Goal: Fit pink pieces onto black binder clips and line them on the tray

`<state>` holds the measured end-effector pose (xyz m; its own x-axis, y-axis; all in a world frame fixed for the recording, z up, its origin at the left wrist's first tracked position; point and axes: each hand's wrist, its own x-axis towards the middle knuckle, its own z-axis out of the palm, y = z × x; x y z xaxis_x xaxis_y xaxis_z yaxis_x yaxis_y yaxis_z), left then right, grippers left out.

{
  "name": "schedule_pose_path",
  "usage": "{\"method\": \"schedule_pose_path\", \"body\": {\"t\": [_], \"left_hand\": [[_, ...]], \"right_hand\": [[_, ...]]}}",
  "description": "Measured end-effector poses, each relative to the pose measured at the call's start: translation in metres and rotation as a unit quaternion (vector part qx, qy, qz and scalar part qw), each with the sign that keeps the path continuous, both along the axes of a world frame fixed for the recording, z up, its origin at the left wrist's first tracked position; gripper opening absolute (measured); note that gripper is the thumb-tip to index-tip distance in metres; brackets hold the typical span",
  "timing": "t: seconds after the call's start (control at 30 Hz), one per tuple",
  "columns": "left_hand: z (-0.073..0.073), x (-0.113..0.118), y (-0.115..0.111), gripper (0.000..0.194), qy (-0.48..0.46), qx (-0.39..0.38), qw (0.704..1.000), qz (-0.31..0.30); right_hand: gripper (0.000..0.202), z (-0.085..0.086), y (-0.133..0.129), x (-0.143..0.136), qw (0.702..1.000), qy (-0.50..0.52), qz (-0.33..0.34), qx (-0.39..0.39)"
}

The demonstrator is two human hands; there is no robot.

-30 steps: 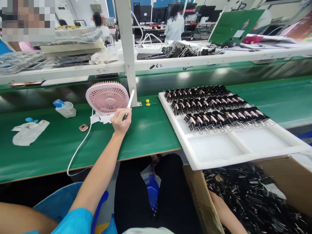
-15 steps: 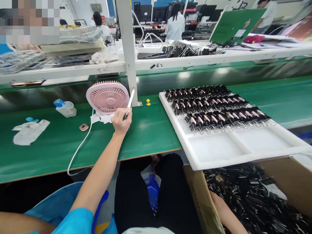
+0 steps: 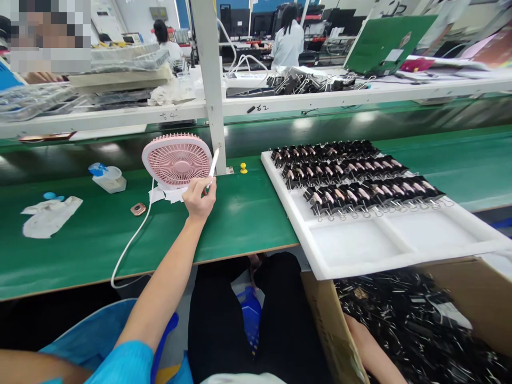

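My left hand (image 3: 200, 197) is raised over the bench, its thumb and fingers closed around a slim white pen-like stick (image 3: 214, 161). The stick points up and slightly right, with a tapered tip. Just behind the hand stands a pink desk fan (image 3: 183, 166) with a white cable. A stretch of my right arm (image 3: 370, 344) shows at the lower right, by the wall of a cardboard box (image 3: 326, 320); the right hand itself cannot be seen. Inside that box lies a heap of black clips (image 3: 404, 325) with metal handles.
A white foam tray (image 3: 356, 245) overhangs the bench edge, with rows of black binder clips (image 3: 360, 194) gripping pinkish pieces. Left on the green bench (image 3: 236, 224) are a small watch-like object (image 3: 138, 208), a plastic container (image 3: 109, 178) and crumpled tissue (image 3: 51, 217). A white post (image 3: 208, 80) rises behind.
The stick's tip has shifted very slightly left and down. My left hand still grips it in nearly the same place. In the background, a person at the far left has moved a little.
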<state>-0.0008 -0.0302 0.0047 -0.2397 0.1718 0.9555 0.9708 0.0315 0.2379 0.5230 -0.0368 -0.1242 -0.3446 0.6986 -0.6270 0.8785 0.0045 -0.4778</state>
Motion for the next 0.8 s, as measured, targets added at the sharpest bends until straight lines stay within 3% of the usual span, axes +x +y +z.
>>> {"method": "schedule_pose_path", "body": {"t": [0.33, 0.6, 0.8], "left_hand": [[0.0017, 0.0024, -0.0005, 0.015, 0.008, 0.008, 1.0, -0.012], [0.0001, 0.0021, 0.0005, 0.01, 0.03, 0.02, 0.999, -0.023], [-0.0019, 0.0004, 0.0002, 0.014, 0.01, 0.004, 1.0, -0.013]], "right_hand": [[0.083, -0.0045, 0.0001, 0.0017, 1.0, 0.0, -0.003, -0.003], [0.056, 0.0004, -0.0006, 0.0016, 1.0, 0.019, -0.017, 0.006], [0.06, 0.0033, -0.0003, -0.0014, 1.0, 0.004, -0.014, 0.005]]}}
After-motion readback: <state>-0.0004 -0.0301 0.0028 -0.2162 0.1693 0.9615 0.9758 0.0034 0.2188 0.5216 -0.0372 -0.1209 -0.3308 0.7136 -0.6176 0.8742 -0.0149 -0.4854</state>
